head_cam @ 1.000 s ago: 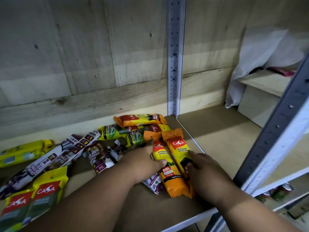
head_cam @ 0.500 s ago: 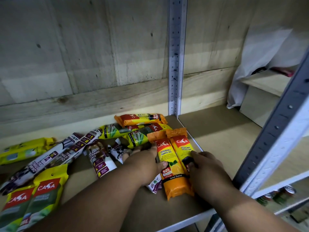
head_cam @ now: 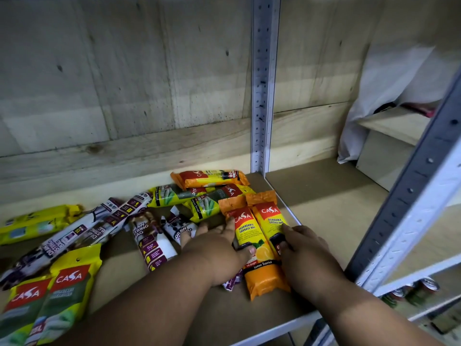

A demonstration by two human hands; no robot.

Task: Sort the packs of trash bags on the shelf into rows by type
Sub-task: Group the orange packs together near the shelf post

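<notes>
I'm squaring up the orange row at the right end of the shelf (head_cam: 331, 211). My left hand (head_cam: 219, 250) lies over the left orange lemon-scented pack (head_cam: 249, 243), thumb hooked across its face and the other fingers spread flat toward the draw-string packs (head_cam: 149, 240). My right hand (head_cam: 305, 253) has its fingers curled onto the right orange pack (head_cam: 270, 221), pinching its near half. Both packs lie side by side, touching, pointing toward 12 o'clock, just beside the steel upright (head_cam: 262, 96).

I judge these two are nearly set. A third orange pack (head_cam: 209, 177) lies crosswise at 12 o'clock against the back board, with green-and-yellow packs (head_cam: 199, 203) between it and my row. Next I'd let go and fetch that one, turning it to match. The yellow packs (head_cam: 37, 221) at 9 o'clock and the pair (head_cam: 50, 295) at 7 o'clock remain unsorted.
</notes>
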